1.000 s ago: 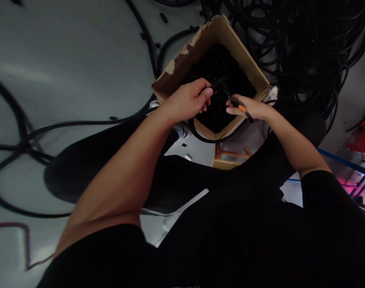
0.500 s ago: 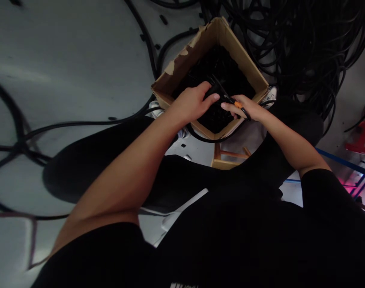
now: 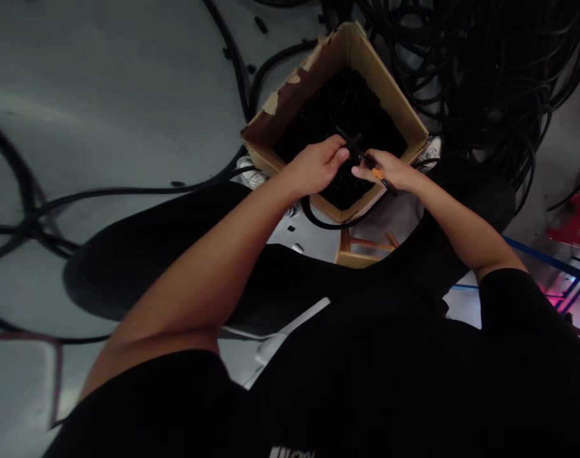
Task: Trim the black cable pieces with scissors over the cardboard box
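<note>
My left hand (image 3: 321, 166) is over the near left part of an open cardboard box (image 3: 390, 73), its thumb and fingers closed on a dark piece that looks like the end of a black cable. My right hand (image 3: 392, 170), opposite it, is closed around a slim black hand tool with an orange part (image 3: 377, 173); its exact kind is unclear. The tool's dark front end points up and left toward my left fingertips. Many small black pieces (image 3: 350, 95) fill the box's bottom, too dark to tell apart. A black cable loop (image 3: 340, 225) curves below the box's near corner.
A big tangle of black cable (image 3: 490, 70) lies at the upper right. More cable (image 3: 128, 193) runs across the grey floor on the left, with small black scraps about. Below the box is a wooden stool (image 3: 359, 257); a red plastic object (image 3: 576, 219) stands at right.
My left hand has drawn its fingers in closer, and the dark piece shows less than before. The right hand's tool has tilted slightly. The box stays put.
</note>
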A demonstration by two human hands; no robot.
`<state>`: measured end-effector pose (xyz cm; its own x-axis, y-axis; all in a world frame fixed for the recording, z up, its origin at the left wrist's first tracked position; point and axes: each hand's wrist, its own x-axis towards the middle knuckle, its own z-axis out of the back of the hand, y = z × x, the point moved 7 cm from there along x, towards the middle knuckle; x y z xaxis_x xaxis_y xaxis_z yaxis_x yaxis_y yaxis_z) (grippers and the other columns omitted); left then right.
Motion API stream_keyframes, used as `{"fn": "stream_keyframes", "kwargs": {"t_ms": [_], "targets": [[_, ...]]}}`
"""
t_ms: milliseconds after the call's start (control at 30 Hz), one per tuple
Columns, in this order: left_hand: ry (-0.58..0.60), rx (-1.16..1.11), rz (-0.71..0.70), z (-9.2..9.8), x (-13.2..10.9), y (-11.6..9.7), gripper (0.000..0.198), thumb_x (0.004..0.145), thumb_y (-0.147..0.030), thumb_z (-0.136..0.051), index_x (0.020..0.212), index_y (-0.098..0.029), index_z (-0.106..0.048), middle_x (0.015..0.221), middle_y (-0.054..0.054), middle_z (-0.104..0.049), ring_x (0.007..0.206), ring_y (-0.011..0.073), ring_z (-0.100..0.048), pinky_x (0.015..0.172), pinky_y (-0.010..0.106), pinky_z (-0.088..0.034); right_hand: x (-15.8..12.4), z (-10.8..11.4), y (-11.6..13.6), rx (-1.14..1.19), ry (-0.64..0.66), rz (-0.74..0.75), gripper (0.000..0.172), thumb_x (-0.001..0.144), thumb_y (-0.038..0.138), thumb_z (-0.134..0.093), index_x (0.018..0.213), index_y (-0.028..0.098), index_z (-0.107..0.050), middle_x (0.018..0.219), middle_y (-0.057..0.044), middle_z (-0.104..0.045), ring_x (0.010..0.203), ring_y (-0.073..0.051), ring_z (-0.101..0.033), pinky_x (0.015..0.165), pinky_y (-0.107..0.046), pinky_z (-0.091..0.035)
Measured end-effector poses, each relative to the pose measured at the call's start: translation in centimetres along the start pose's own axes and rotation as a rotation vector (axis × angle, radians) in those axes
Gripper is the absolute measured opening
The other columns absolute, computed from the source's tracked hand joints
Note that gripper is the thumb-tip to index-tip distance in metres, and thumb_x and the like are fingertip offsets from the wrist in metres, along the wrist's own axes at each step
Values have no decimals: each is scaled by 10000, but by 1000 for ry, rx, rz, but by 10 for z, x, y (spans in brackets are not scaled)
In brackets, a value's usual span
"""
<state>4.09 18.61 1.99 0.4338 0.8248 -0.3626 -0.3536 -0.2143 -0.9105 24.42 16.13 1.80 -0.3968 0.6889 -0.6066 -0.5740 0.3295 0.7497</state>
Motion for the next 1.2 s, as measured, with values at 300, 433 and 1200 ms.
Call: {"fn": "stream_keyframes", "kwargs": {"t_ms": [300,433,1200], "targets": [[131,-52,45,5,5,12,415,1268,-618,-759,1055,-265,-802,781,42,-592,657,250,-580,628,339,-499,-4,1,-10,65,78,-77,626,1107,660,-1036,935,274,-575,777,20,-599,705,-186,-587,642,-328,-502],[214,-190,122,-6,-1,6,495,1225,-718,-847,1065,-250,-834,740,24,-566,581,204,-538,534,276,-442,-2,3,0,24,51,0,479,1052,469,-1087,971,242,-673,858,22,-637,806,-179,-605,744,-326,-541],[219,-105,102,-5,5,-75,355,1360,-102,-497,1045,-253,-558,771,-66,-602,707,161,-543,755,271,-472,-88,-4,-47,443,-303,-169,425,1114,230,-1055,970,221,-656,796,57,-694,763,-119,-665,768,-203,-598]]}}
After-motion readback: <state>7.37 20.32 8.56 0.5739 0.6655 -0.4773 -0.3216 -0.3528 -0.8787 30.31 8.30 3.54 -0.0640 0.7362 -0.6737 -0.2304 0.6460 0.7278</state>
